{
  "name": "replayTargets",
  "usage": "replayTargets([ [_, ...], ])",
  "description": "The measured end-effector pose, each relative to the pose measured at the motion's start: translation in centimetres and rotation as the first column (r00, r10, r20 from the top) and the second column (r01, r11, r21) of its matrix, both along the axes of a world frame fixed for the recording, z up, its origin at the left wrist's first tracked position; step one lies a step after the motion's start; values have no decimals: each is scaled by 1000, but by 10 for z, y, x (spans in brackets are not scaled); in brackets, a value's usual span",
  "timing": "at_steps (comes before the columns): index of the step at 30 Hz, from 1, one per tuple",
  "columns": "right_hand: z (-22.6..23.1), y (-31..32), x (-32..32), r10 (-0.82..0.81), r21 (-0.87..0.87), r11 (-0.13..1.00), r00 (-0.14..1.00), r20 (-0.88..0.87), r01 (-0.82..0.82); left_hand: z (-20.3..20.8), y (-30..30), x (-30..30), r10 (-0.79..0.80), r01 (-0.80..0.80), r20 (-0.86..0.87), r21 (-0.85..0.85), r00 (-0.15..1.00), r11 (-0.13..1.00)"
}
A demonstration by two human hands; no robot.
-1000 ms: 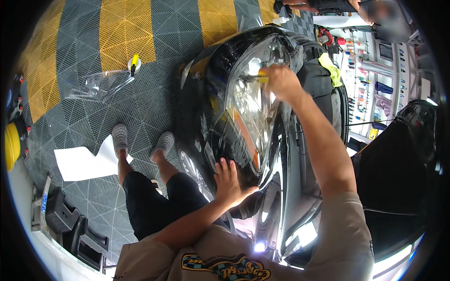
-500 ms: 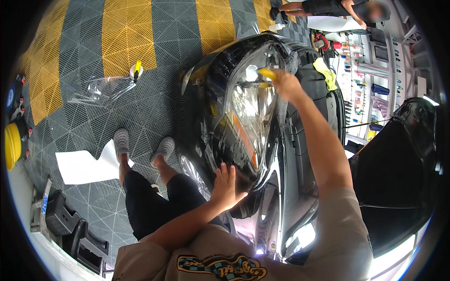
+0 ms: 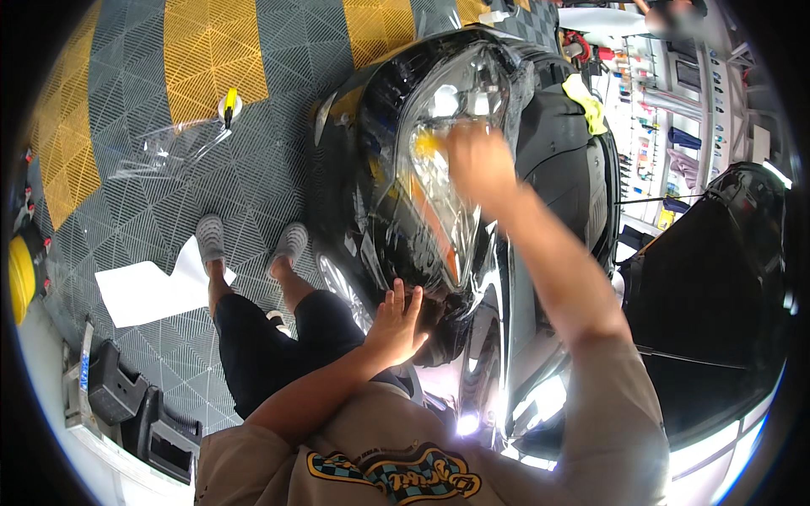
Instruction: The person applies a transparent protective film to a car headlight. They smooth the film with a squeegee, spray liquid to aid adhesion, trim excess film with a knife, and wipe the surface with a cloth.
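My right hand (image 3: 483,164) is closed around a yellow squeegee (image 3: 428,145), its edge against the black car's headlight (image 3: 447,215). Motion blurs this hand and the tool a little. Wrinkled clear film (image 3: 496,67) covers the lamp and bunches up around its edges. Orange trim (image 3: 439,229) shows through it. With fingers spread, my left hand (image 3: 395,327) rests on the glossy black bodywork (image 3: 384,253) by the lamp's near corner. Nothing is held in it.
A neon yellow cloth (image 3: 584,103) lies along the engine bay edge, and the raised hood (image 3: 700,304) fills the right. On the tiled floor are a white sheet (image 3: 143,295), clear film scraps (image 3: 156,152) and a yellow-black tool (image 3: 229,105). Another person (image 3: 675,15) is at the far right.
My right hand has swept the squeegee nearer and leftward, from the lamp's far part to its middle. My left hand stays on the bodywork. The whole view has shifted slightly.
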State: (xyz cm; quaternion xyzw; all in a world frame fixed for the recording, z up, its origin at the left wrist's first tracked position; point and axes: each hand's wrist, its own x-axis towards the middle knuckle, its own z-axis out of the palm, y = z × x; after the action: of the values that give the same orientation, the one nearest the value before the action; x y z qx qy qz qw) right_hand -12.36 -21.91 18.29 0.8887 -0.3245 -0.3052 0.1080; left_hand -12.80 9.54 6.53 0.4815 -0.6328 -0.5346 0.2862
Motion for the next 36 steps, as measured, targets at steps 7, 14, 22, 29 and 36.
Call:
replayTargets([
  [7,2,162,-51,155,257,964,938,-310,-74,-30,7,70,-66,85,-117,168,991,982],
  [14,30,161,-14,-332,205,907,924,-190,368,-97,8,277,182,-316,309,467,934,826],
  [22,26,126,-35,-209,280,906,911,-355,317,-99,-20,421,252,-451,429,462,868,764],
  [29,-24,317,-46,-965,453,197,253,-66,870,-85,-101,463,-1,-250,471,471,882,846],
  [36,-88,169,18,-782,709,54,-412,467,703,-1,-304,434,-346,124,550,400,760,908],
])
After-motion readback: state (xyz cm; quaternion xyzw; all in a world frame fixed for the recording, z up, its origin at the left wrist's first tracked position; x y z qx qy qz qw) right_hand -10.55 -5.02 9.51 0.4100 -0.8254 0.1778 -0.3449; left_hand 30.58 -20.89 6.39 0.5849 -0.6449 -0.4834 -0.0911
